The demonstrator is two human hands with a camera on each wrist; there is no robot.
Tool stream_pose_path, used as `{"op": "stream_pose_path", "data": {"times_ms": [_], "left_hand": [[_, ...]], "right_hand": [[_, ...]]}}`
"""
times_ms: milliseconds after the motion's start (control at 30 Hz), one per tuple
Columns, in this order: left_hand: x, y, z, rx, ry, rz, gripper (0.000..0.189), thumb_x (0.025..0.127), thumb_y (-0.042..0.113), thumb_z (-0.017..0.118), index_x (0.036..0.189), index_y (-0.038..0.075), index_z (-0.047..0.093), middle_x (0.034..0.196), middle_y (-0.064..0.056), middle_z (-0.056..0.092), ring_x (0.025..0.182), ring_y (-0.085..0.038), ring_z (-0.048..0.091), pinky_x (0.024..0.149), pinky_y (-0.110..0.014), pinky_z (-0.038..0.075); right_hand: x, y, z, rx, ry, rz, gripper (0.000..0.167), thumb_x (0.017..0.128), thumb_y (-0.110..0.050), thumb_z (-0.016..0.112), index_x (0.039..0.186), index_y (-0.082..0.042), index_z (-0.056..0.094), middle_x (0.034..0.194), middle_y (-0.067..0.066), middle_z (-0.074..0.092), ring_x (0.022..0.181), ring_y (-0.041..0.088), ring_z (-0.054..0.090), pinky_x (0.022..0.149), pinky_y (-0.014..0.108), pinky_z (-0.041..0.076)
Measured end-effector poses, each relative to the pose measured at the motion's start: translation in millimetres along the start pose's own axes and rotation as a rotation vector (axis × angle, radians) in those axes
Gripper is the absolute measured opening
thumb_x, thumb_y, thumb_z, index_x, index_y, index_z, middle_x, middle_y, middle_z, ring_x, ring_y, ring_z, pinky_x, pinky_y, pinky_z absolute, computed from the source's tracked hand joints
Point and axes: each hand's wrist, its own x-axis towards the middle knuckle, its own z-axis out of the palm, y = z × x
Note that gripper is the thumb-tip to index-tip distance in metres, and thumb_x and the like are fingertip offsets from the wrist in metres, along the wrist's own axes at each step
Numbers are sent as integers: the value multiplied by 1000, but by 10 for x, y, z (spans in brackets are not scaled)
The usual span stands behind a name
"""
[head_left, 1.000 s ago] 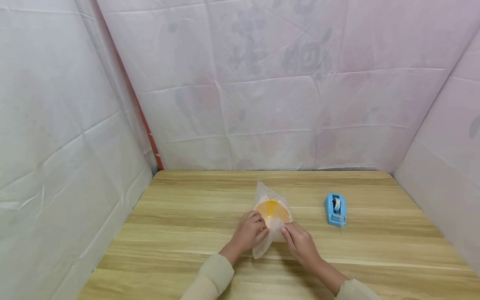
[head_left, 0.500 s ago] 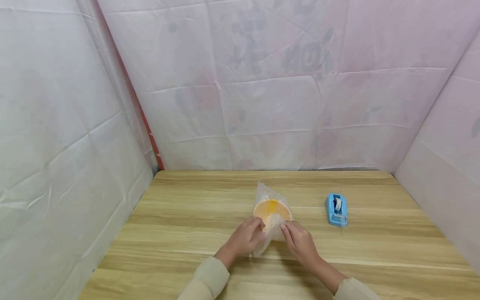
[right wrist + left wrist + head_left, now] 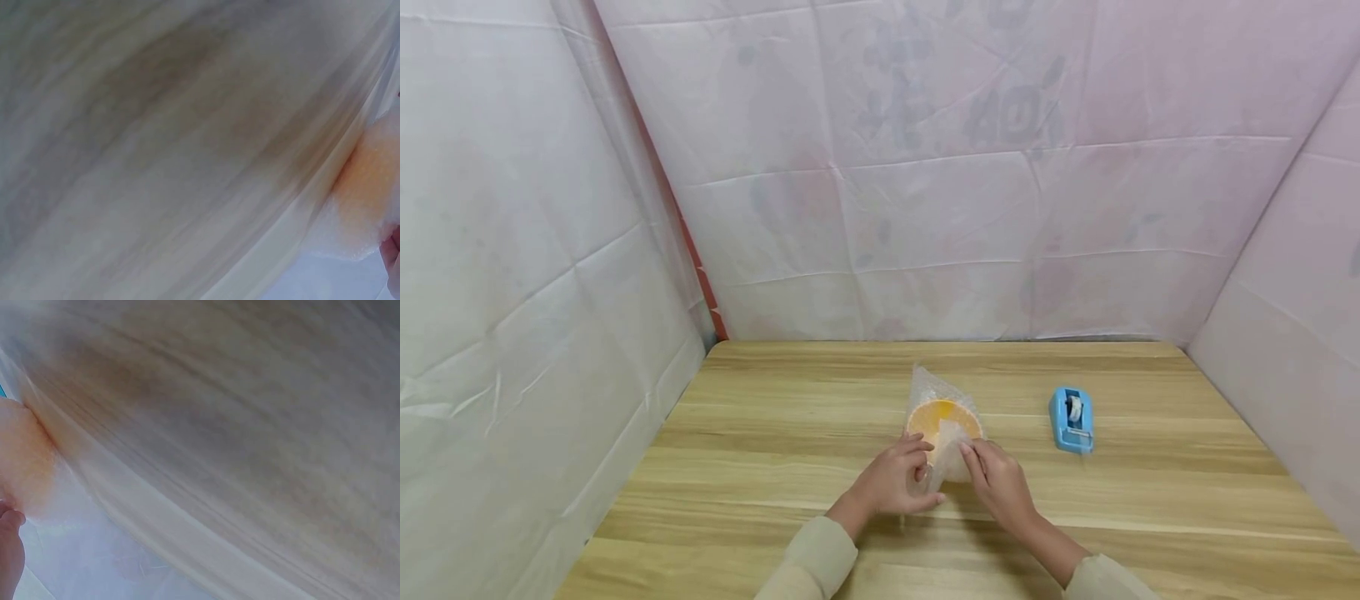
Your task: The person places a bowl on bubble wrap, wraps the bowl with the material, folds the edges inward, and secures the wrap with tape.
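A round piece with an orange-slice pattern (image 3: pixel 925 417) lies on the table in a sheet of bubble wrap (image 3: pixel 927 383), whose far corner points away from me. My right hand (image 3: pixel 1002 488) pinches a flap of the wrap folded over the near right part of the orange face. On the other side my left hand (image 3: pixel 887 479) touches the wrap's near left edge, thumb spread away from the forefinger. In the left wrist view, orange (image 3: pixel 28 456) shows beside a fingertip at the left edge. The right wrist view has the wrapped orange piece (image 3: pixel 369 187) at its right edge.
A blue tape dispenser (image 3: pixel 1071 419) with a roll of tape stands to the right of the wrap. The wooden table (image 3: pixel 775 400) has white sheeting (image 3: pixel 940 217) hanging behind it and on both sides.
My left hand has shifted slightly toward me, and its thumb has spread away from the fingers. The flap in my right hand lies further over the orange face.
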Motion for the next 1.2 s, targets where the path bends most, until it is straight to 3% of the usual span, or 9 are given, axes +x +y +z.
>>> {"op": "stream_pose_path", "data": {"times_ms": [267, 467, 600, 667, 733, 800, 867, 1067, 1200], "left_hand": [[-25, -9, 18, 46, 73, 76, 27, 79, 25, 65, 63, 10, 49, 104, -8, 64, 104, -22, 61, 97, -31, 47], [-12, 5, 27, -31, 89, 79, 18, 82, 16, 61, 67, 7, 55, 90, -7, 65, 89, -16, 64, 93, -30, 50], [4, 9, 12, -157, 81, 35, 17, 84, 9, 60, 70, 7, 51, 72, -2, 59, 75, -7, 59, 97, -35, 47], [9, 7, 1, -220, 77, -1, 17, 84, 6, 60, 70, 6, 49, 67, -1, 54, 69, -3, 53, 91, -30, 51], [12, 4, -12, -281, 71, -43, 17, 86, 6, 58, 72, 5, 49, 64, 1, 48, 61, 1, 42, 74, -18, 52], [14, -3, -21, -321, 69, -84, 15, 88, 6, 56, 74, 4, 50, 61, 1, 43, 54, 3, 33, 54, -10, 42], [17, -12, -22, -345, 81, -114, 13, 89, 7, 55, 78, 3, 51, 60, -1, 43, 52, 4, 27, 46, -9, 30], [45, 0, -5, -354, 138, -170, 11, 92, 9, 53, 83, 2, 52, 68, -8, 57, 55, 3, 31, 55, -12, 37], [74, 34, 15, -366, 179, -217, 12, 93, 9, 51, 84, 2, 51, 66, -7, 55, 55, 4, 31, 52, -12, 36]], "right_hand": [[0, 23, 8, -4, 7, 4, 8, 81, 0, 65, 76, -5, 61, 60, -10, 41, 57, -4, 33, 47, 14, 33], [0, 29, 8, 25, 5, 26, 6, 81, 1, 65, 78, -4, 63, 60, -10, 43, 56, -5, 33, 45, 13, 34], [8, 22, 13, 40, 1, 85, 4, 82, 0, 64, 79, -3, 64, 60, -7, 50, 56, -6, 35, 47, 15, 38], [14, 19, 16, 57, 3, 116, 5, 83, 0, 64, 79, -3, 64, 60, -7, 51, 55, -6, 35, 47, 16, 39], [19, 21, 21, 68, 9, 139, 7, 84, 0, 63, 78, -3, 63, 58, -7, 48, 54, -5, 34, 46, 16, 38], [25, 26, 25, 78, 15, 153, 9, 84, 1, 62, 76, -4, 62, 57, -8, 44, 52, -5, 31, 44, 16, 36], [29, 33, 30, 82, 24, 157, 10, 85, 1, 61, 76, -4, 61, 56, -8, 42, 52, -5, 30, 44, 16, 34], [42, 59, 40, 89, 52, 168, 9, 86, 1, 59, 78, -2, 63, 57, -5, 47, 53, -5, 33, 46, 18, 36], [51, 76, 53, 98, 69, 176, 9, 86, 1, 59, 78, 0, 63, 57, -3, 52, 52, -5, 36, 46, 19, 39]]}}
